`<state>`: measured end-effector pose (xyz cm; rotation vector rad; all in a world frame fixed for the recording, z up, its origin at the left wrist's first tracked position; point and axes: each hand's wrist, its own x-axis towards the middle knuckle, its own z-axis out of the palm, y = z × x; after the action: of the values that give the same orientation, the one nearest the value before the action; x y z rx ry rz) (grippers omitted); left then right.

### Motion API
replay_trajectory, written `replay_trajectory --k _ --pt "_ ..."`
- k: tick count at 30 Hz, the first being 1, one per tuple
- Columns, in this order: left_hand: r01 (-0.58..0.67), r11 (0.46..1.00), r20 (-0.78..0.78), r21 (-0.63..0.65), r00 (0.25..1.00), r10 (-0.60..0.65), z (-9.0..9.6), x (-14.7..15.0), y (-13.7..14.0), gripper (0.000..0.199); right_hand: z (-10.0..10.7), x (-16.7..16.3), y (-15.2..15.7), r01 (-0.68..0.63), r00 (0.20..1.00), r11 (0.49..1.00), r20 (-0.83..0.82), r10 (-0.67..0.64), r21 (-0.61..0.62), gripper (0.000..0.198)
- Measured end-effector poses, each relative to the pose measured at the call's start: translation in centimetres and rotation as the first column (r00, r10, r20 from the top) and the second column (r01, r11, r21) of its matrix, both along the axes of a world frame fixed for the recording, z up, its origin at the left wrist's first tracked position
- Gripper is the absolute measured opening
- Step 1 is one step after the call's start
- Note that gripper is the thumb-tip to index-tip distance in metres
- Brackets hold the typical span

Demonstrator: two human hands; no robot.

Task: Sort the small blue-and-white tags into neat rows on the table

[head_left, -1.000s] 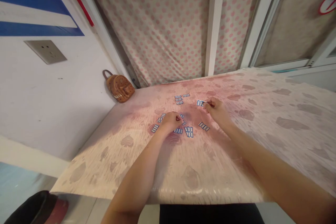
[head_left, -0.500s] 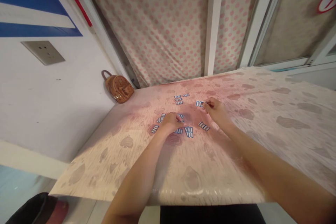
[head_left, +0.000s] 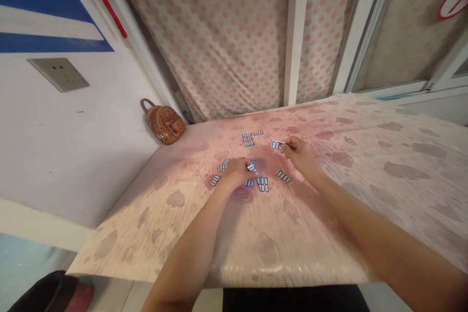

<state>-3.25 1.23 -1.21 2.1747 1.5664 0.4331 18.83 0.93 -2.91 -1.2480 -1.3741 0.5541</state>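
Observation:
My right hand [head_left: 299, 152] pinches a small white card with blue-edged panels [head_left: 276, 145] by its right end, just above the table. My left hand [head_left: 237, 171] is curled low over the scattered cards, with another blue-and-white card [head_left: 251, 167] tilted at its thumb and fingers. Below that hand lie a pair of overlapping cards [head_left: 262, 185] and a partly covered card [head_left: 248, 183]. To its left are more cards [head_left: 224, 165] and a single one [head_left: 215, 180]. One card [head_left: 283, 176] lies apart, below my right hand.
Farther back, several cards [head_left: 248, 139] lie in a short column, with one card [head_left: 258, 132] beside it. A brown mini backpack [head_left: 166, 124] rests against the wall at the table's left corner. The patterned tablecloth [head_left: 266, 248] drapes over the front edge. A dotted curtain [head_left: 226, 34] hangs behind.
A tilted card now shows at my left fingertips, where mostly fingers showed before. My right hand holds its card in nearly the same place.

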Motion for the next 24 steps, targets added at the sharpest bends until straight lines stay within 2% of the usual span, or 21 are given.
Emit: replay_trajectory --k 3,5,7,10,13,16,18,20,22,24 --pt "-0.008 1.0 0.099 0.005 0.995 0.007 -0.4 0.1 0.4 0.015 0.0 0.0 0.0 0.011 1.0 1.0 -0.005 -0.011 -0.003 0.011" --pt "-0.029 0.999 0.236 -0.026 0.971 0.035 -0.5 0.2 0.6 0.015 0.0 0.0 0.0 0.013 1.0 1.0 -0.008 -0.013 -0.012 0.01" --pt "-0.027 0.995 0.418 -0.1 0.906 0.066 -0.5 0.2 0.8 0.013 0.0 -0.1 0.0 0.011 1.0 1.0 0.004 -0.011 -0.025 0.01" --pt "-0.009 0.972 0.627 -0.235 0.763 0.159 -0.5 0.5 0.8 0.009 -0.1 -0.2 -0.1 0.006 1.0 0.999 0.018 -0.005 -0.037 0.011" --pt "0.017 0.945 0.718 -0.328 0.655 0.237 -1.0 1.1 0.6 0.013 -0.2 -0.3 -0.2 -0.006 1.0 1.0 0.009 0.006 -0.025 0.011" --pt "0.096 0.935 0.769 -0.341 0.6 0.219 -1.7 2.1 0.3 0.034 -0.2 -0.3 -0.2 -0.005 1.0 1.0 0.02 0.005 -0.014 0.012" --pt "0.137 0.946 0.779 -0.294 0.608 0.153 -1.8 2.5 0.5 0.044 -0.2 -0.3 -0.2 -0.006 1.0 1.0 0.023 0.006 -0.012 0.012" --pt "0.117 0.975 0.748 -0.191 0.661 0.067 -1.6 2.2 0.9 0.048 -0.1 -0.2 -0.2 -0.01 1.0 1.0 0.019 0.011 -0.017 0.011" --pt "0.018 0.999 0.648 -0.046 0.761 0.016 -1.0 0.7 1.7 0.047 0.0 -0.2 -0.2 -0.011 1.0 1.0 0.015 0.011 -0.022 0.011" --pt "-0.142 0.985 0.493 0.094 0.867 0.078 -0.1 -1.8 2.7 0.041 0.1 -0.1 -0.1 -0.007 1.0 1.0 0.013 0.007 -0.02 0.011"
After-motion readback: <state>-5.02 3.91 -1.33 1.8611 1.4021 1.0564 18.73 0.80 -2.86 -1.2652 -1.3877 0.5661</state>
